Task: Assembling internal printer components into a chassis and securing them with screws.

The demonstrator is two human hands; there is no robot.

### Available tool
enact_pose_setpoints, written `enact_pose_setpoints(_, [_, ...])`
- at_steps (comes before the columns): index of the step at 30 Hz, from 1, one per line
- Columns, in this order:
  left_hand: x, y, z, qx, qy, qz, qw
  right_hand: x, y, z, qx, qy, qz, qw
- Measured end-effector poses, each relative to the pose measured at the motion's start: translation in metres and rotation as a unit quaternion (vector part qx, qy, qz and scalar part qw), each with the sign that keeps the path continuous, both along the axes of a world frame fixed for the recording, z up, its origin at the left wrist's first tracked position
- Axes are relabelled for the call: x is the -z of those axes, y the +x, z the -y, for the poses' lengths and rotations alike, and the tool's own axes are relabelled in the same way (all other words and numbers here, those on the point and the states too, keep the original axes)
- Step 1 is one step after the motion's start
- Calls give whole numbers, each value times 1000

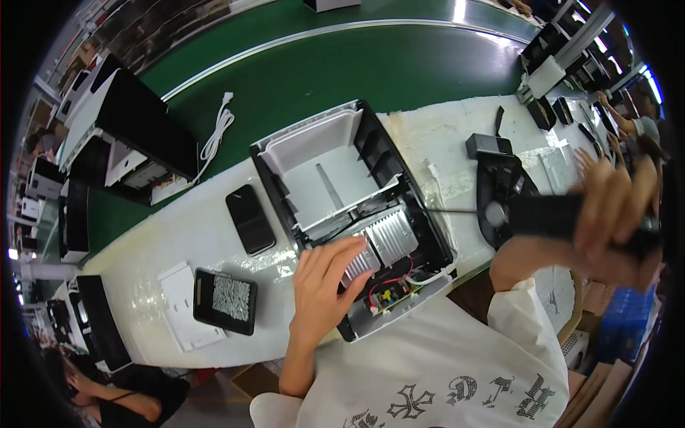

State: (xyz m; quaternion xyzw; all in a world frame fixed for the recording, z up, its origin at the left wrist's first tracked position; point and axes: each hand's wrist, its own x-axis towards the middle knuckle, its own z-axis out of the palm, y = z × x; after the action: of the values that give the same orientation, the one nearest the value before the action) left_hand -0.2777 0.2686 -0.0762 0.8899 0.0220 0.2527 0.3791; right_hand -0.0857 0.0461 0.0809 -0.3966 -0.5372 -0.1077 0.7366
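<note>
An appliance housing (417,187), black with a light grey tray-like compartment, lies on the bench in front of me. Silver ribbed metal blocks (392,235) sit in its near part, beside a small circuit board (392,294) with red and yellow wires. My left hand (321,285) reaches in, fingers and thumb closed around the left ribbed block. On the right, my right hand (617,207) grips a black electric screwdriver (546,215), both smeared by motion. Its thin bit points left toward the housing, tip near the housing's right edge.
Left of the housing lie a black smartphone (250,220), a black box of screws (232,298) and a white flat panel (180,303). Farther left stands a black-and-white appliance (132,128) with a white power cord (216,132). Black parts (492,178) lie at right; co-workers sit nearby.
</note>
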Motion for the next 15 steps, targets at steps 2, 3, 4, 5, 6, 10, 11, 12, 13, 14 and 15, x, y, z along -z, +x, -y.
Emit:
enact_pose_setpoints(2, [2, -2, -1, 3, -4, -14, 1000, -2, 17, -34, -127, 18, -43, 991])
enact_pose_setpoints(3, [3, -4, -1, -1, -8, -30, 1000, -4, 20, -46, -122, 13, -53, 991])
enact_pose_setpoints(4, [4, -3, 1, -14, 0, -15, 1000, -4, 29, -50, -125, 1, -50, 991])
enact_pose_setpoints(5, [5, -4, 1, -13, -2, -13, 1000, -2, 36, -52, -129, -11, -47, 990])
enact_pose_setpoints(6, [4, -5, 1, -18, -22, -29, 999, 1, 41, -56, -129, -13, -46, 990])
enact_pose_setpoints(10, [10, -3, 0, -24, -43, -39, 998, 9, 54, -66, -158, -48, -19, 986])
enact_pose_setpoints(11, [10, -2, 0, -23, -42, -33, 998, 12, 57, -67, -170, -67, -12, 983])
enact_pose_setpoints(12, [10, -2, 0, -23, -43, -34, 998, 14, 60, -69, -172, -80, -1, 982])
enact_pose_setpoints(13, [11, -2, -1, -21, -37, -33, 999, 20, 53, -74, -156, -66, -36, 985])
enact_pose_setpoints(14, [11, -2, -1, -18, -32, -31, 999, 26, 53, -78, -151, -68, -43, 985])
enact_pose_setpoints(15, [10, -3, -1, -22, -32, -32, 999, 33, 54, -83, -149, -70, -50, 985])
